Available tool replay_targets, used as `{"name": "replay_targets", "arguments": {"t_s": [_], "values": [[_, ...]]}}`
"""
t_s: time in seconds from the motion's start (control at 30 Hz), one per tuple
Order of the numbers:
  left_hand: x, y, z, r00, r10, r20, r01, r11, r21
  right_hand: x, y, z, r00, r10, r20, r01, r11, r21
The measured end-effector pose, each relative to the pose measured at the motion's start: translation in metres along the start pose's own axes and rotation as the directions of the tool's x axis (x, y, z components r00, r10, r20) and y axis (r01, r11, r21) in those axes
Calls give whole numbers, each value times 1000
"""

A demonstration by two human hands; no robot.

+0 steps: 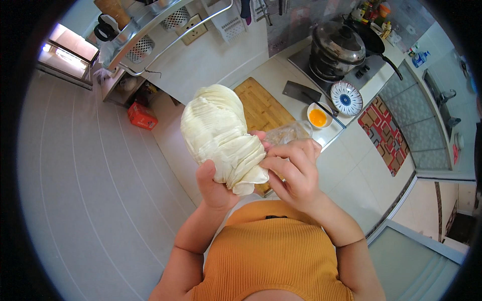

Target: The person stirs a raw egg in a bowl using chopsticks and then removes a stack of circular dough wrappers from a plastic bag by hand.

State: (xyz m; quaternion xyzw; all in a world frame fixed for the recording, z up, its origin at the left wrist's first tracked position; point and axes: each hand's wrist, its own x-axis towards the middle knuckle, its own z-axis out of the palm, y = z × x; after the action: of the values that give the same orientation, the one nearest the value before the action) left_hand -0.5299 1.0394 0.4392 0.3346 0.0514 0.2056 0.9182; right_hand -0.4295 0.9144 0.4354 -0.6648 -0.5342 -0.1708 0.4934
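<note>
My left hand (218, 188) supports from below a large cream-coloured bundle of thin, layered, pleated sheets (220, 131); the frame does not settle what food it is. The left thumb rests along its near side, and some fingertips show at its right. With bent fingers, my right hand (297, 169) pinches the loose folds at the bundle's lower right end. Behind the hands a bamboo cutting board (260, 103) lies on the counter, partly covered by the bundle. A crumpled clear plastic bag (286, 131) sits at the board's near end, just past my right hand.
Right of the board are a cleaver (301, 91), a bowl of beaten egg (318, 117) with dark chopsticks (331, 113) across it, and a patterned plate (346, 98). A lidded steel pot (337, 49) and black wok (367, 35) stand on the cooktop. A metal rail (188, 32) juts out upper left.
</note>
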Motion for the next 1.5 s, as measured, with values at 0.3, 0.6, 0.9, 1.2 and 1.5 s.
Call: {"name": "replay_targets", "arguments": {"t_s": [0.3, 0.6, 0.9, 1.2, 1.5], "values": [[-4, -2, 2, 1000, 10, 1, -10, 999, -52, 5, -6, -6, 999, -10, 38, 9, 1000, 26], [-4, -1, 3, 998, -4, 65, 6, 999, -40, -1, -13, -5, 999, -31, -11, 31, 999, -29], [-4, -1, 2, 996, 10, 89, -12, 1000, 22, -1, -8, -1, 1000, -25, -15, 27, 995, 96], [5, 8, 16, 996, -26, -84, 27, 1000, 10, 1, -7, 1, 994, 103, -22, -98, 981, 168], [22, 10, 22, 941, -207, -268, 143, 960, -240, -11, 5, 11, 984, 175, 26, -176, 954, 242]]}}
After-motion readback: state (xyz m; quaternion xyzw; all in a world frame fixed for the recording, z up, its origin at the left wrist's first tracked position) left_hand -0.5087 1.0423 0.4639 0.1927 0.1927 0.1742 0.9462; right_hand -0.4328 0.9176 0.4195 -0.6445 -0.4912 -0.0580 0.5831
